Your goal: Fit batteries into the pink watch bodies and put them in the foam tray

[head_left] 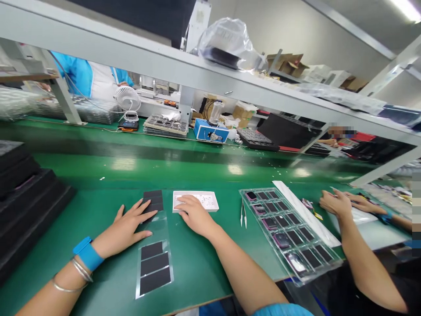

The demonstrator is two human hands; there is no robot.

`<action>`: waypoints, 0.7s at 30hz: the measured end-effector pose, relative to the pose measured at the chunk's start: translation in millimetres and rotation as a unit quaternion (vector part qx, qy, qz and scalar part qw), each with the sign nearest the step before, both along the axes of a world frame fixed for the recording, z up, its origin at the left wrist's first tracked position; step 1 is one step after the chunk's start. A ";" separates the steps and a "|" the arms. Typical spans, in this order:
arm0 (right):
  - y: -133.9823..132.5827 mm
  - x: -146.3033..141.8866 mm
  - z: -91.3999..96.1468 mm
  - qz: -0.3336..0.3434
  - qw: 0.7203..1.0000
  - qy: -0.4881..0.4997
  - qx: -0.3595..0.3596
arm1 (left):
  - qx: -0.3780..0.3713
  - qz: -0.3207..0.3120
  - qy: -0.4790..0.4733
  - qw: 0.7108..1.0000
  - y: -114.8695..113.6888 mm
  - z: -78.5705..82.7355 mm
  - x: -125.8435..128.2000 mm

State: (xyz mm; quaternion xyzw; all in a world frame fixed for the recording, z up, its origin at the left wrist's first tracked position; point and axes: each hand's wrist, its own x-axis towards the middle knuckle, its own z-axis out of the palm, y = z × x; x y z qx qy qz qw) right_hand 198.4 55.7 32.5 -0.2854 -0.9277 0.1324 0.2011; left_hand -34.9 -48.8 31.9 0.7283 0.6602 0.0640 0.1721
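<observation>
While the left hand point(125, 228) lies with its fingers spread, some tips on the upper black strips point(153, 196) left of the box point(213, 202), the right hand point(196, 218) reaches over the box's left end, its fingers close together and slightly bent. Whether these fingers pinch anything cannot be told. The small pieces in the box lie scattered and are too small to identify. The strips appear to belong to one clear sheet point(158, 230), which lies left of the box and runs toward the wearer; a bare stretch parts the upper strips from three lower ones. This gap suggests that some strips are already used, those at both ends being left. To the right of the box, tweezers point(245, 219) lie on the mat point(194, 259), in neither hand. Farther right of the box lies the tray point(319, 272): its nearest column carries purple-rimmed units point(281, 240), while the other two columns show flat dark rectangles. The work therefore appears partway along, though which units are finished cannot be judged. Far to the right of the box are a co-worker's hands point(336, 204); behind the box, well apart, stands a blue device point(204, 130).
</observation>
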 end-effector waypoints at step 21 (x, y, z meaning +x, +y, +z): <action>-1.8 -5.0 -0.1 0.015 0.999 0.030 -0.032 | 0.004 -0.026 0.037 0.999 -2.6 2.7 0.4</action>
